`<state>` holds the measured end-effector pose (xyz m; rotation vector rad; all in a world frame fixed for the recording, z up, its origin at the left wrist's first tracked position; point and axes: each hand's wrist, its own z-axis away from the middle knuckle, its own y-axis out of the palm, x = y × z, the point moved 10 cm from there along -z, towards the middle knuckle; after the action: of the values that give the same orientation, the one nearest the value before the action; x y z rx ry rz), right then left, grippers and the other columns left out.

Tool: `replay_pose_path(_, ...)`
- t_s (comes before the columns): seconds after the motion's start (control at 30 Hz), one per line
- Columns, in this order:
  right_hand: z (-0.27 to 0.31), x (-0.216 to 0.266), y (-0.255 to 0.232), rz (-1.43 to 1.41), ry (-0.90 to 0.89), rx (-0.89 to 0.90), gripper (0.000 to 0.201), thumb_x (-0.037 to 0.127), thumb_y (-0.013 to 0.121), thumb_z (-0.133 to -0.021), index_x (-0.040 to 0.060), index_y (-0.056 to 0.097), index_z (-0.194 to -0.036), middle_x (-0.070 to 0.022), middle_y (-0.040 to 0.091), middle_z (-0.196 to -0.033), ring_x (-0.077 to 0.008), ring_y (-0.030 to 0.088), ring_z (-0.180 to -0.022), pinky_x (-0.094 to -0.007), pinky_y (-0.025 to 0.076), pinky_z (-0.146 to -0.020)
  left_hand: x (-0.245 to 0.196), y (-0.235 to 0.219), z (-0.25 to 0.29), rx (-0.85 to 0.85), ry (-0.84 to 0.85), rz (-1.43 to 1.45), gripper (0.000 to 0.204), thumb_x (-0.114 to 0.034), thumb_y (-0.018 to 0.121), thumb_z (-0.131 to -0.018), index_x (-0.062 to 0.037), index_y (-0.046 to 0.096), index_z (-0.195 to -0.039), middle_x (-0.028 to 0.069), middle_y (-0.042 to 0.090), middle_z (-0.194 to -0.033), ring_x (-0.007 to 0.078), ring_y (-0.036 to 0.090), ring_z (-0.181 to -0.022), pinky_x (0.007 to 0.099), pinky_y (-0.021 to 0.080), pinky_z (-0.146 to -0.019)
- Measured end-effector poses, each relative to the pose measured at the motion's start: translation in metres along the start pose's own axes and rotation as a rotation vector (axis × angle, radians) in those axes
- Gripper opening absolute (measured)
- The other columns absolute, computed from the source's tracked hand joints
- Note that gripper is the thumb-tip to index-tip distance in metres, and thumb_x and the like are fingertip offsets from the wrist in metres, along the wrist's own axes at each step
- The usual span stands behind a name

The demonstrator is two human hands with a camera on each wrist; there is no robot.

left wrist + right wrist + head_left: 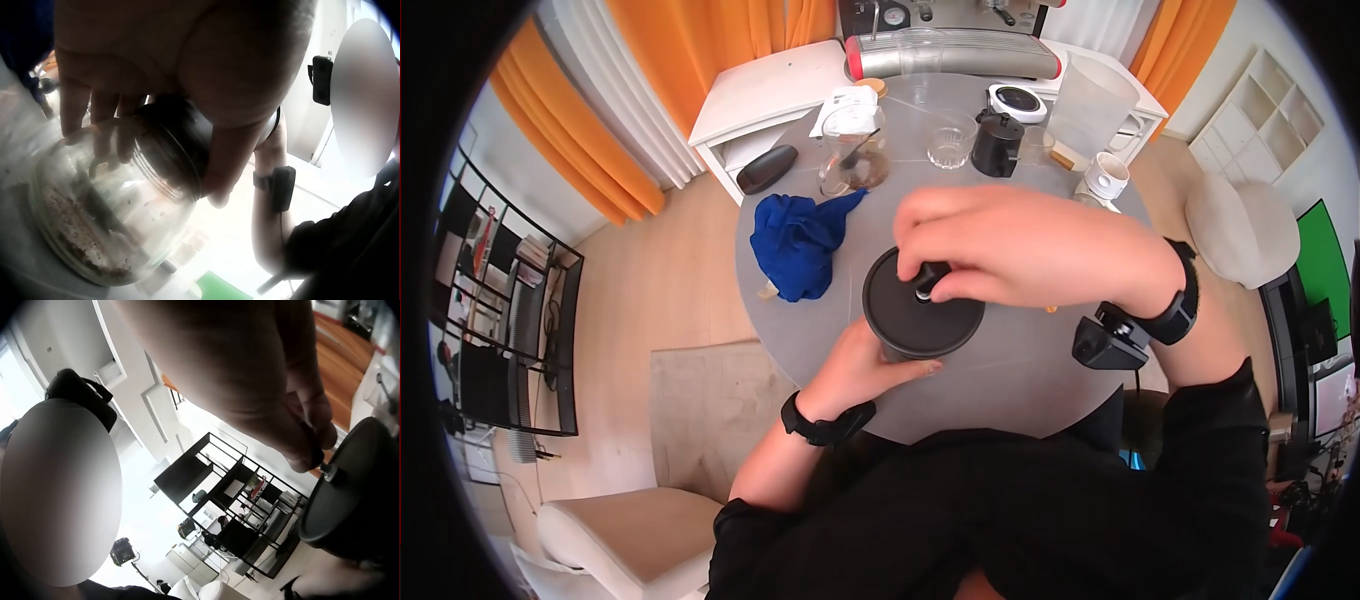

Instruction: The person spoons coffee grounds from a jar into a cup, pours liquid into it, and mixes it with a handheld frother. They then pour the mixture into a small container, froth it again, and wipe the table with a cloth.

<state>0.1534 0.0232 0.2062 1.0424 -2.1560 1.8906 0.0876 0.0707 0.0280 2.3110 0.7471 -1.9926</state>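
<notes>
A round black lid (925,318) with a small knob at its middle tops a vessel near the table's front edge. My right hand (1020,245) pinches the knob from above; in the right wrist view the fingers (306,425) close on it beside the black lid (356,487). Below the lid, my left hand (862,370) grips the vessel's side. The left wrist view shows a clear glass jar (112,219) with brown grounds inside and a dark upper part, my left hand (169,69) wrapped around its neck.
A blue cloth (798,245) lies left on the grey table (770,320). Farther back are a glass pitcher (837,165), a glass (949,150), a black pot (997,145), a white cup (1106,175), a scale (1017,102) and a large clear jug (1090,105).
</notes>
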Motion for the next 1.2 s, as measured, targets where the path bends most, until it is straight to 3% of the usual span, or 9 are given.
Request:
replay_pose_path(0.07,-0.007,0.002,0.018,0.134,-0.026,0.199,0.016,0.009,0.068,-0.091,0.0014,0.062,-0.103,-0.0103,0.058,-0.103,-0.0312,0.062,-0.089,-0.0404,0.051,-0.077,0.001,0.001,0.0,0.004,-0.008,0.008,0.057,-0.017,0.086,-0.077,-0.0046,0.062,-0.127,0.0115,0.069,-0.121,0.0263,0.065,-0.116,0.0379,0.051,-0.097)
replay_pose_path(0.27,-0.014,-0.007,0.027,0.305,0.17,0.367,0.024,0.024,0.065,-0.094,0.0001,0.062,-0.097,-0.0145,0.06,-0.094,-0.0351,0.063,-0.089,-0.0425,0.051,-0.076,0.008,0.004,0.002,0.057,-0.069,0.029,0.061,-0.012,0.086,-0.078,-0.0036,0.058,-0.132,0.0089,0.065,-0.126,0.0217,0.062,-0.119,0.0368,0.049,-0.101)
replay_pose_path(0.33,-0.013,0.001,0.026,0.381,0.134,0.349,0.026,0.026,0.065,-0.094,0.0002,0.063,-0.095,-0.0148,0.061,-0.094,-0.0347,0.064,-0.087,-0.0426,0.052,-0.074,0.013,0.008,0.002,0.099,-0.103,0.027,0.066,-0.005,0.086,-0.078,-0.0031,0.054,-0.136,0.007,0.061,-0.132,0.0176,0.058,-0.123,0.0362,0.047,-0.104)
replay_pose_path(0.4,-0.011,0.004,0.025,0.456,0.099,0.334,0.027,0.027,0.065,-0.094,0.0003,0.063,-0.094,-0.0151,0.061,-0.093,-0.0343,0.065,-0.085,-0.0426,0.052,-0.072,0.009,0.002,0.001,0.01,-0.023,0.042,0.055,-0.018,0.086,-0.077,-0.0042,0.063,-0.125,0.0114,0.07,-0.121,0.0264,0.066,-0.116,0.0383,0.051,-0.098)
replay_pose_path(0.57,-0.01,0.013,0.012,0.282,-0.014,0.222,0.01,0.013,0.063,-0.094,0.0024,0.065,-0.092,-0.0107,0.06,-0.091,-0.0312,0.066,-0.082,-0.0388,0.053,-0.064,0.006,0.001,0.0,0.008,-0.017,0.034,0.055,-0.018,0.086,-0.077,-0.0045,0.063,-0.125,0.0116,0.07,-0.12,0.0268,0.065,-0.116,0.0386,0.05,-0.099)
replay_pose_path(0.63,-0.01,0.01,0.01,0.261,0.06,0.246,0.005,0.004,0.064,-0.089,0.003,0.065,-0.093,-0.0074,0.061,-0.092,-0.0296,0.066,-0.083,-0.0365,0.054,-0.066,0.003,0.001,0.0,-0.001,0.01,0.008,0.055,-0.018,0.086,-0.076,-0.0047,0.063,-0.125,0.0116,0.07,-0.12,0.0268,0.065,-0.117,0.0385,0.05,-0.099)
replay_pose_path(0.8,-0.012,0.027,0.016,0.508,-0.196,0.221,0.009,0.005,0.067,-0.075,0.0027,0.063,-0.083,-0.0085,0.062,-0.079,-0.028,0.064,-0.083,-0.0365,0.055,-0.068,0.004,0.001,0.0,-0.002,0.006,0.02,0.054,-0.018,0.087,-0.077,-0.0036,0.064,-0.124,0.0117,0.07,-0.12,0.0266,0.065,-0.115,0.0384,0.05,-0.098)
replay_pose_path(1.1,-0.014,0.031,0.021,0.492,-0.286,0.256,0.007,0.009,0.064,-0.079,0.0029,0.06,-0.079,-0.009,0.061,-0.072,-0.0276,0.062,-0.084,-0.0374,0.054,-0.07,0.0,0.001,0.0,0.01,-0.067,0.042,0.061,-0.016,0.087,-0.076,-0.0028,0.059,-0.129,0.0125,0.069,-0.122,0.0254,0.065,-0.116,0.0383,0.052,-0.097)
replay_pose_path(1.2,-0.011,0.028,0.025,0.537,-0.241,0.307,0.007,0.009,0.063,-0.079,0.003,0.059,-0.077,-0.0085,0.06,-0.073,-0.0267,0.06,-0.085,-0.0368,0.054,-0.07,-0.001,0.001,-0.002,0.014,-0.002,0.019,0.062,-0.016,0.087,-0.076,-0.0026,0.06,-0.13,0.0126,0.068,-0.122,0.0255,0.064,-0.118,0.0382,0.052,-0.098)
